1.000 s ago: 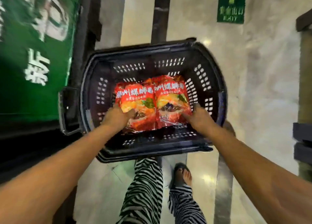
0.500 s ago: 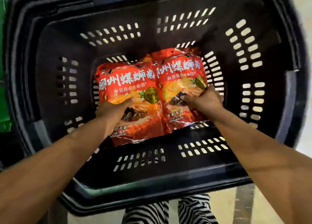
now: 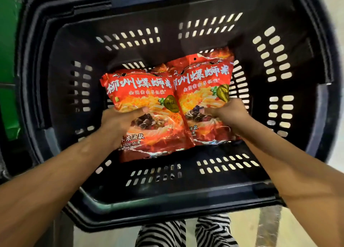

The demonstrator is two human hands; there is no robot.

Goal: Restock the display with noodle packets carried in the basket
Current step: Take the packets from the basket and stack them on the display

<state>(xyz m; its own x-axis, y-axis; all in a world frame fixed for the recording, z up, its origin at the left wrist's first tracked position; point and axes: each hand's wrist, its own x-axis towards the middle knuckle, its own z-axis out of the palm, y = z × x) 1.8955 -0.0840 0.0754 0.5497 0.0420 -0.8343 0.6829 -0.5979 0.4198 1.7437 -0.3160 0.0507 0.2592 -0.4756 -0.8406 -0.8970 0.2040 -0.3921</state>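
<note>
Two red noodle packets with white lettering lie side by side inside a black slotted basket (image 3: 61, 90). My left hand (image 3: 119, 122) grips the lower part of the left noodle packet (image 3: 141, 96), thumb curled over its front. My right hand (image 3: 227, 114) grips the right noodle packet (image 3: 202, 79) near its right edge, thumb on the printed bowl. More red packaging shows behind the two at their top edges. The display is not in view.
The basket fills most of the view, its near rim (image 3: 167, 205) just above my striped trousers (image 3: 184, 233). A green panel (image 3: 9, 41) stands at the left. Pale floor (image 3: 307, 232) shows at the bottom right.
The view has closed in on the basket. Both hands went from the packets' lower edges to gripping them, and the packets have risen slightly off the basket floor.
</note>
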